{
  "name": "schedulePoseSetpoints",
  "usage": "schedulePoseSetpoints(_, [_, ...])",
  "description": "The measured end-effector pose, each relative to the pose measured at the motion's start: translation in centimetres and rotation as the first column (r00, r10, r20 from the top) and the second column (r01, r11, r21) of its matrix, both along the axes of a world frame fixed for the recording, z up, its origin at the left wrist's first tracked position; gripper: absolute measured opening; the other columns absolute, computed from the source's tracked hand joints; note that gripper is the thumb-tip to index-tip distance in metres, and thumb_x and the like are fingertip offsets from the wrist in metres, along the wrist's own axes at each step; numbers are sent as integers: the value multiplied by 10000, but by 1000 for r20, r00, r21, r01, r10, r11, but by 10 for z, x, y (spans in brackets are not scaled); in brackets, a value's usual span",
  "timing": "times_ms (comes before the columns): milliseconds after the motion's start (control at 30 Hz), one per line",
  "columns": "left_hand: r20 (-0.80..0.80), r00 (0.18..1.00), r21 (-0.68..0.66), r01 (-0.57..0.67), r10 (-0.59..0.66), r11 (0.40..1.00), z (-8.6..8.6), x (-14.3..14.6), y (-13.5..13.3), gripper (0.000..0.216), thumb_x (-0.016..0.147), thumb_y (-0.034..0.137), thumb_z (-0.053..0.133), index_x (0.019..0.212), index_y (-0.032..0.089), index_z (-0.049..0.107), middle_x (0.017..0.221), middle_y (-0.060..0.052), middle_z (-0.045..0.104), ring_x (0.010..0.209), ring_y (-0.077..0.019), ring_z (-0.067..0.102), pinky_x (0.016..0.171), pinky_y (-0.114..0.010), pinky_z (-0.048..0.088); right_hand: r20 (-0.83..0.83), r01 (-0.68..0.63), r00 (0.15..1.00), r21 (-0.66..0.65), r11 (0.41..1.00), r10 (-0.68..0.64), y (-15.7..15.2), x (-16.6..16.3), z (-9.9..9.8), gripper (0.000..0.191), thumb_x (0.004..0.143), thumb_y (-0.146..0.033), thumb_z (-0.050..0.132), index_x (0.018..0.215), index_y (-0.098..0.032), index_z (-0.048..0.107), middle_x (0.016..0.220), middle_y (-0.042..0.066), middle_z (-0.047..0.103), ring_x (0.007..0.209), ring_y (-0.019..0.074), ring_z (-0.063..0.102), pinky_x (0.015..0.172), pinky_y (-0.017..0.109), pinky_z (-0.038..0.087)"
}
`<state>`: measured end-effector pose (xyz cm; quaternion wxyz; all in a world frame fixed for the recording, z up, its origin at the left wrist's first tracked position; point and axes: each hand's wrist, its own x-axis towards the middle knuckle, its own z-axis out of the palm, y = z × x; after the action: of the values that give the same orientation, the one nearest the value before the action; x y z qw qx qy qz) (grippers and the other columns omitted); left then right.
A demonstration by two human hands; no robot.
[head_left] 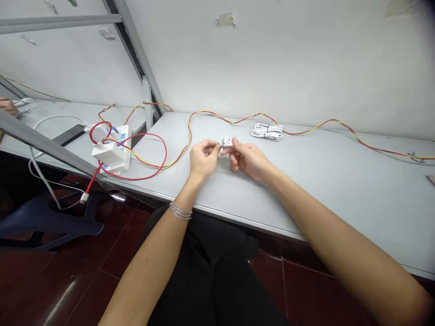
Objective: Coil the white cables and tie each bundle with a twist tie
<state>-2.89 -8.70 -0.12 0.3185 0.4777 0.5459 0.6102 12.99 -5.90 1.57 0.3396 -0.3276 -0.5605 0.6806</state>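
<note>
Both my hands meet over the middle of the grey tabletop (258,190). My right hand (249,158) grips a small white coiled cable (227,142) between thumb and fingers, the coil's top showing above the fingertips. From the left, my left hand (204,158) pinches a thin black tie (220,145) at the coil's side. Part of the coil is hidden behind my fingers. A second white cable bundle (267,131), bound with a dark tie, lies behind and to the right of my hands, apart from them.
A twisted red and yellow wire (238,121) runs along the wall. On the left are a power strip (124,156) with white chargers (110,154), a red cable (165,149), a dark phone (70,134) and a metal frame post (134,50). Another person's hand (8,106) shows far left.
</note>
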Motion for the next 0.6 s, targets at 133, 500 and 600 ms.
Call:
schedulePoseSetpoints(133, [3,998,-2,59,-59,998,-1,1,0,98,762,172,775,696,162,704,642,-1,668,566,-110,568,542,-212,390,8,46,999,39,998,-46,0,3,3,634,795,-814,681,848,-187,760,472,-90,295,421,97,274,451,284,346])
schedulePoseSetpoints(500, [258,941,-23,234,-221,972,5,1,1,152,784,106,736,645,134,681,557,11,589,508,-84,502,522,-212,376,62,244,947,500,831,-315,1,1,-5,667,831,-830,611,841,-192,806,541,0,490,670,202,615,632,322,483])
schedulePoseSetpoints(600, [323,909,-11,283,-264,959,6,0,1,145,778,127,762,651,126,693,630,-9,633,584,-95,567,598,-214,457,53,267,921,636,724,-386,3,0,-8,668,861,-828,577,972,-225,842,669,32,598,787,214,630,761,358,529])
